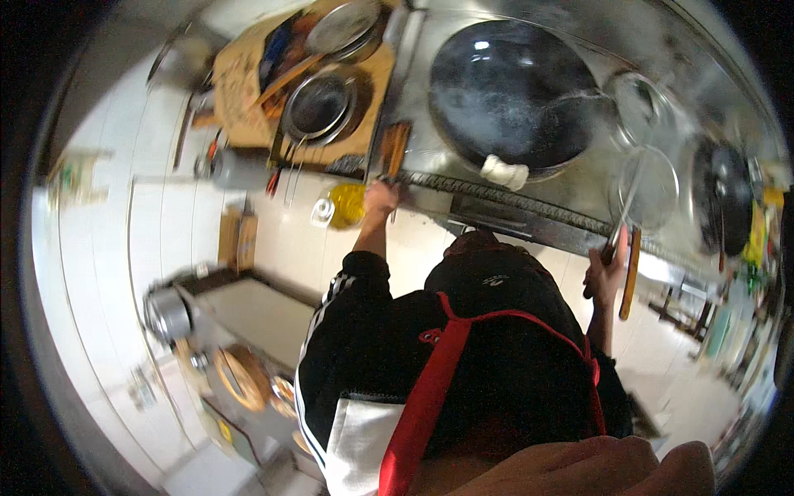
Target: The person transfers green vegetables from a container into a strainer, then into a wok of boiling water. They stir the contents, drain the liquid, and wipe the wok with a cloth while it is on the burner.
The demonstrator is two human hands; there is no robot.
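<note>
A large black wok (508, 99) sits steaming on the steel range, with a folded white cloth (505, 172) on its near rim. At the range's front left corner, my left hand (380, 197) is closed round a brown bundle like a bamboo wok brush (394, 149). My right hand (606, 263) grips the dark handle of a long metal utensil (631, 198), whose head is blurred near a round strainer. A wooden handle (631, 273) stands just to the right of that hand; whether the hand touches it is unclear.
Strainers (317, 105) rest over pots on cardboard at the left. A jug of yellow oil (348, 206) is beside my left hand. Another black wok (722, 195) stands at the right. A steel pot (169, 315) and a woven basket (243, 378) are at the lower left.
</note>
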